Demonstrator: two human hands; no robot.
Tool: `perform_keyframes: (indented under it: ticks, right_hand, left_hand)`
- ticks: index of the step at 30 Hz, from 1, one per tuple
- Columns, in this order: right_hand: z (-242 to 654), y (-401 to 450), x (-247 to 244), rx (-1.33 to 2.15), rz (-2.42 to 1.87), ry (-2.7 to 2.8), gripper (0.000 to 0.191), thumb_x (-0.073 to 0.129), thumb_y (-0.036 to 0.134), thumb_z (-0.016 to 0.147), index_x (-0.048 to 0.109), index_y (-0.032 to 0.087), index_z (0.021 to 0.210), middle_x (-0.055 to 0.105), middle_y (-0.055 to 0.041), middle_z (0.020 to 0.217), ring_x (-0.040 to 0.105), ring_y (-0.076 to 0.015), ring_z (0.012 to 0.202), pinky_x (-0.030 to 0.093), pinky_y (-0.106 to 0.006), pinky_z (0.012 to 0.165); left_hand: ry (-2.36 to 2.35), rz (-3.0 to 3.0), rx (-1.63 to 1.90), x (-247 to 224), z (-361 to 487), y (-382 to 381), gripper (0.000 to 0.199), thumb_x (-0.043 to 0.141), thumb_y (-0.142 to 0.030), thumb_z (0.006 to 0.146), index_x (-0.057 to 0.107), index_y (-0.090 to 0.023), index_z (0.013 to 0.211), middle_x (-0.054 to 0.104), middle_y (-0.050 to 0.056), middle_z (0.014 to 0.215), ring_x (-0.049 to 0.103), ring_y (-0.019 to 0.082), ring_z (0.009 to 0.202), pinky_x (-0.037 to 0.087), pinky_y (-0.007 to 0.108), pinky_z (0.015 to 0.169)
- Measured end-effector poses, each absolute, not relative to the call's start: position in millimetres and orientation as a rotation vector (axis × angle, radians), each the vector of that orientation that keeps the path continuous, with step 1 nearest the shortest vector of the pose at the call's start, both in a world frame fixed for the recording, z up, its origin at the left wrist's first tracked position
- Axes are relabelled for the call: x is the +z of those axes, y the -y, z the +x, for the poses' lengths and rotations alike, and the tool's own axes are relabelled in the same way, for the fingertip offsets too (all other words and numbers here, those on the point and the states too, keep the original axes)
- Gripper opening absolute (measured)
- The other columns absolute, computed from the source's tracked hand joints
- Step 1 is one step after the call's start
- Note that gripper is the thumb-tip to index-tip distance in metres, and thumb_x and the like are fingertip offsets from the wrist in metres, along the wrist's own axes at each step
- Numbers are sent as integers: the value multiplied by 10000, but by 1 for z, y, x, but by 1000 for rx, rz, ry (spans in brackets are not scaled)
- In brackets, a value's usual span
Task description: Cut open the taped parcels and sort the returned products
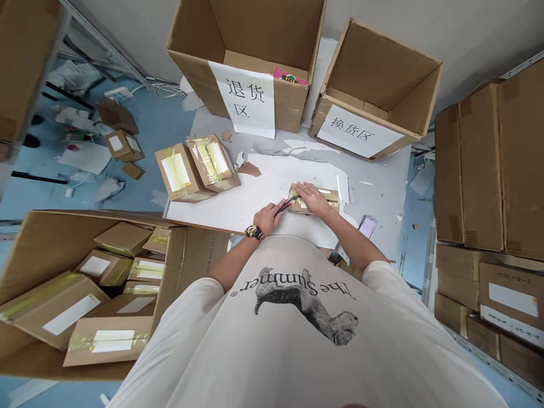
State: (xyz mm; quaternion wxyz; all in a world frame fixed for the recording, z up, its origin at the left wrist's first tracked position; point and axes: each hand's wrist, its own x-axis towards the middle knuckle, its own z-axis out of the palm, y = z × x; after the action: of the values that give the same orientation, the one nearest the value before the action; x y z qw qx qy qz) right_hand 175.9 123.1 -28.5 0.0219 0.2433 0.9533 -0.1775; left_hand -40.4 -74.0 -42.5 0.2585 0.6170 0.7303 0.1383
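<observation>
A small cardboard box (pixel 332 196) with yellowish tape lies on the white work surface in front of me. My right hand (pixel 312 198) rests across the top of this box, gripping it with the fingers towards its left end. To the left of the box, my left hand (pixel 267 219), with a watch at the wrist, is closed round a slim black-and-red tool that looks like a box cutter (pixel 285 206). Its tip reaches the box's left end, close to my right fingers. How deep the tip sits there is hidden.
Two taped cartons (pixel 212 164) stand left on the table (pixel 263 187). Behind are two large open boxes with paper signs (pixel 242 99) (pixel 359 133). A phone (pixel 367 226) lies right. A big carton (pixel 176 272) of parcels is at lower left; stacked boxes (pixel 480 170) stand right.
</observation>
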Motion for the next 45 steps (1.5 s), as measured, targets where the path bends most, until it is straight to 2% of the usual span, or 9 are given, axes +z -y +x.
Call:
perform_keyframes:
  ticks: [4,11,18,24,28,33,39,45]
  right_hand:
    - [181,-119,-42,-546,765,-2999,703,423,101,1093,578,149,1777,612,-187,1780,560,-367,1658,435,-660,1401]
    - [182,-108,-49,-523,778,-3059,635,431,186,1157,599,188,1769,655,-190,1739,589,-367,1628,456,-674,1394]
    - [182,-107,-52,-507,803,-3098,617,365,131,1161,681,162,1690,697,-170,1697,599,-344,1619,469,-627,1395]
    - [185,-117,-57,-573,789,-3094,649,381,134,1132,648,144,1724,689,-195,1700,596,-376,1622,459,-690,1390]
    - [187,-120,-56,-622,762,-3092,678,433,181,1124,584,177,1785,690,-189,1700,588,-396,1626,441,-737,1391]
    - [184,-113,-52,-600,789,-3062,637,412,190,1135,657,151,1721,684,-189,1707,565,-399,1647,434,-704,1402]
    - [181,-115,-52,-579,824,-3060,641,419,186,1136,637,164,1738,686,-185,1707,583,-384,1634,450,-698,1394]
    - [186,-114,-59,-528,828,-3083,584,439,192,1164,683,170,1694,694,-177,1698,574,-393,1642,457,-682,1389]
  left_hand:
    - [-1959,1687,339,-47,-55,74,609,487,-483,1211,557,-388,1808,769,133,1313,745,313,1090,570,386,826]
    - [-1981,1674,414,-53,-55,89,609,473,-507,1214,572,-370,1799,782,126,1264,752,304,1086,562,362,790]
    - [-1987,1700,377,-55,-64,95,603,501,-491,1197,588,-399,1787,774,133,1271,734,315,1078,560,377,798]
    - [-1964,1722,367,-57,-60,79,628,477,-480,1200,548,-379,1816,773,135,1270,738,309,1050,574,382,832]
    - [-1953,1718,352,-53,-60,71,621,471,-508,1211,541,-394,1818,766,139,1284,739,322,1063,568,400,834]
    - [-1938,1738,333,-49,-71,75,595,499,-499,1209,578,-412,1792,762,127,1302,736,326,1105,550,398,850]
    - [-1917,1767,339,-52,-76,66,608,472,-504,1204,587,-388,1790,771,125,1277,726,317,1088,547,394,829]
    - [-1832,1836,313,-51,-94,52,610,473,-501,1194,588,-410,1786,751,128,1258,715,323,1101,554,409,876]
